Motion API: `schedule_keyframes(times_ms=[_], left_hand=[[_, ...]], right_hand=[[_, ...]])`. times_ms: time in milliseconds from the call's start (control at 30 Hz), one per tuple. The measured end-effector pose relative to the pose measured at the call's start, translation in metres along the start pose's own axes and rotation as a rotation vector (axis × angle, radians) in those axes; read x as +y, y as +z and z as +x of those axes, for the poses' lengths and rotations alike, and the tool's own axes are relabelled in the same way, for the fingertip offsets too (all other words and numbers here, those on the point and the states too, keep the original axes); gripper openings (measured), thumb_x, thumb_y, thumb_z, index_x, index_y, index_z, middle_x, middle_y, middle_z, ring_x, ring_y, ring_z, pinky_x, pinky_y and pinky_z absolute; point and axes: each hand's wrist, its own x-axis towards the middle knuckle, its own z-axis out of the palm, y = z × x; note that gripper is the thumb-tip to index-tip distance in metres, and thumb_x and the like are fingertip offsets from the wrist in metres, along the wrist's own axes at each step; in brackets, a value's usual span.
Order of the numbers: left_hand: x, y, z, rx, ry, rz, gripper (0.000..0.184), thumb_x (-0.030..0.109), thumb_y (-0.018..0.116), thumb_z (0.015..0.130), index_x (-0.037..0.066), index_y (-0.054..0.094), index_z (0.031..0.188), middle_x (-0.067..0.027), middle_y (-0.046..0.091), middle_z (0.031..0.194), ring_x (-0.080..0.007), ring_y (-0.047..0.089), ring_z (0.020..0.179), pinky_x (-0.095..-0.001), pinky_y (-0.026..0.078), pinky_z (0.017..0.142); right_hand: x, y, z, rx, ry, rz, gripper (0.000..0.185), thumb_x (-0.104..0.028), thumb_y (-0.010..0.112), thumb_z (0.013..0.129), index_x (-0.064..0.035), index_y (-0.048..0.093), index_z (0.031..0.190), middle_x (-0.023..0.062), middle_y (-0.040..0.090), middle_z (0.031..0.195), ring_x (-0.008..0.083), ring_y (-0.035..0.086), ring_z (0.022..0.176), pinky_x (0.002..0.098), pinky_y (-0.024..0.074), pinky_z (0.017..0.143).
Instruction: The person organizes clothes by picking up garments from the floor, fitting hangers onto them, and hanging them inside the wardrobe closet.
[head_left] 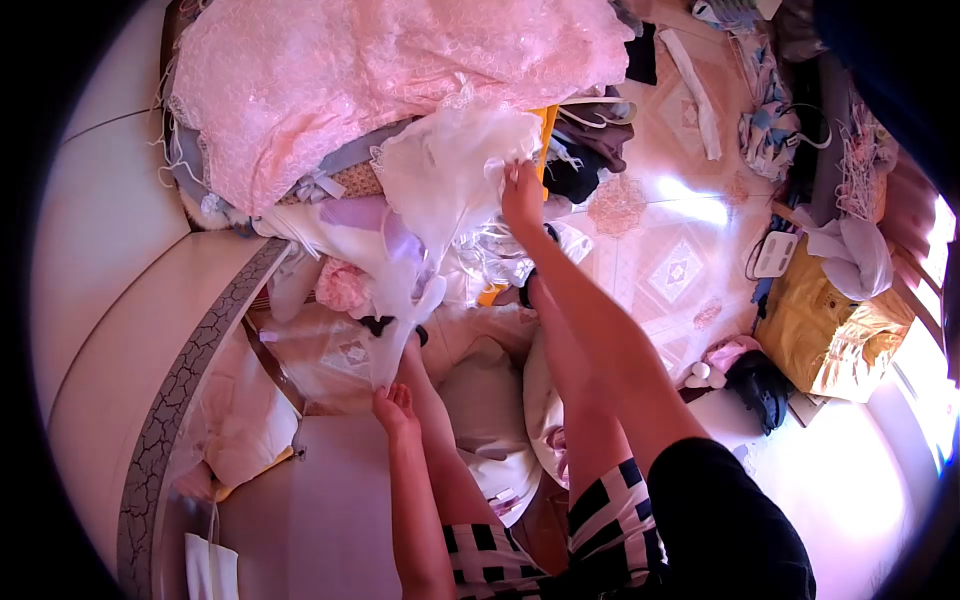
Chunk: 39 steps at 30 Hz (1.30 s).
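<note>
At far left, one white bag hangs by its strap, low beside the cabinet edge. One pink ruffled bundle lies near the floor, left of the person's legs. The left hand pinches the lower end of one sheer white garment. This garment is drawn out between two hands, in front of one large pink lace cloth; its upper right edge is grasped by the right hand. In my judgement, handling is partway: the garment is raised and extended, neither folded nor put down, and mixed clothing remains heaped around it. Right of it, a dark clothing heap holds pieces too overlapped to count. At far right stand one yellow bag and, beside it, one black item, identity unclear.
</note>
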Motion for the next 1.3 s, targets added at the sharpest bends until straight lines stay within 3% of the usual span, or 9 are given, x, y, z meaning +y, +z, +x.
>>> schedule_keyframes(times_ms=[133, 267, 433, 500, 633, 833, 967, 1133, 1300], left_hand=[[-0.04, -0.043, 0.051, -0.197, -0.135, 0.128, 0.027, 0.034, 0.049, 0.093, 0.01, 0.052, 0.104, -0.0026, 0.055, 0.088, -0.0163, 0.057, 0.075, -0.0353, 0.051, 0.066], [0.008, 0.055, -0.08, -0.443, -0.334, -0.003, 0.04, 0.047, 0.05, 0.091, 0.013, 0.054, 0.11, -0.0051, 0.06, 0.093, -0.0195, 0.06, 0.079, -0.0392, 0.052, 0.067], [0.062, 0.073, -0.126, -0.638, -0.219, -0.018, 0.039, 0.045, 0.051, 0.091, 0.012, 0.054, 0.112, -0.0057, 0.06, 0.095, -0.0199, 0.061, 0.081, -0.0393, 0.052, 0.069], [0.086, 0.068, -0.13, -0.648, -0.089, -0.021, 0.039, 0.044, 0.051, 0.091, 0.011, 0.054, 0.112, -0.006, 0.06, 0.096, -0.0201, 0.061, 0.081, -0.0393, 0.052, 0.07], [0.131, 0.047, -0.139, -0.634, 0.147, -0.023, 0.039, 0.043, 0.052, 0.091, 0.011, 0.054, 0.113, -0.0065, 0.06, 0.097, -0.0205, 0.061, 0.083, -0.0394, 0.052, 0.071], [0.163, -0.015, -0.179, -0.552, 0.291, 0.035, 0.039, 0.04, 0.052, 0.09, 0.01, 0.054, 0.115, -0.0073, 0.06, 0.099, -0.0211, 0.061, 0.085, -0.0395, 0.052, 0.074], [0.161, -0.063, -0.204, -0.477, 0.3, 0.118, 0.04, 0.039, 0.053, 0.09, 0.009, 0.054, 0.117, -0.0079, 0.06, 0.1, -0.0215, 0.061, 0.087, -0.0395, 0.052, 0.075], [0.125, -0.115, -0.206, -0.368, 0.233, 0.217, 0.04, 0.036, 0.053, 0.09, 0.008, 0.054, 0.118, -0.0085, 0.061, 0.102, -0.022, 0.061, 0.088, -0.0396, 0.052, 0.077], [0.076, -0.148, -0.175, -0.238, 0.163, 0.284, 0.04, 0.034, 0.054, 0.09, 0.008, 0.053, 0.12, -0.0092, 0.061, 0.104, -0.0225, 0.061, 0.09, -0.0397, 0.051, 0.079]], right_hand=[[-0.064, -0.068, -0.108, -0.084, -0.304, 0.027, 0.016, -0.004, 0.049, 0.089, 0.0016, 0.055, 0.102, 0.0214, 0.057, 0.09, 0.0405, 0.056, 0.074, 0.0445, 0.0456, 0.065], [-0.152, -0.139, -0.214, -0.862, -0.367, 0.353, 0.04, -0.002, 0.059, 0.066, 0.0007, 0.06, 0.106, 0.0183, 0.059, 0.106, 0.0365, 0.056, 0.105, 0.0412, 0.0468, 0.088], [-0.156, -0.175, -0.298, -1.139, -0.31, 0.333, 0.029, 0.0, 0.057, 0.074, 0.0002, 0.061, 0.103, 0.0187, 0.057, 0.113, 0.0379, 0.056, 0.108, 0.0417, 0.0471, 0.093], [-0.121, -0.181, -0.293, -1.085, -0.307, 0.398, 0.025, -0.001, 0.055, 0.08, 0.0015, 0.062, 0.104, 0.0149, 0.06, 0.113, 0.0338, 0.059, 0.107, 0.0424, 0.0478, 0.091], [-0.095, -0.203, -0.259, -0.819, 1.004, 0.872, 0.035, -0.013, 0.054, 0.094, -0.0042, 0.054, 0.128, 0.0067, 0.058, 0.127, 0.0243, 0.055, 0.118, 0.0403, 0.0446, 0.101], [-0.093, -0.148, -0.255, -0.679, 1.031, 1.306, 0.04, -0.023, 0.05, 0.097, -0.0071, 0.047, 0.134, 0.008, 0.055, 0.13, 0.0232, 0.056, 0.116, 0.0388, 0.0451, 0.1], [-0.049, -0.077, -0.255, -0.387, 1.133, 0.816, 0.032, -0.031, 0.06, 0.09, -0.0077, 0.053, 0.11, 0.0054, 0.058, 0.092, 0.0182, 0.061, 0.075, 0.0365, 0.0531, 0.064], [0.061, -0.024, -0.222, -0.253, 1.329, 0.494, 0.074, -0.039, 0.071, 0.081, -0.0056, 0.037, 0.137, 0.0193, 0.053, 0.12, 0.0285, 0.063, 0.093, 0.0443, 0.0537, 0.079], [0.119, 0.062, -0.15, -0.228, 0.556, -0.148, 0.133, -0.053, 0.086, 0.056, -0.0049, 0.006, 0.151, 0.0375, 0.017, 0.147, 0.0493, 0.025, 0.136, 0.0455, 0.0256, 0.113]])
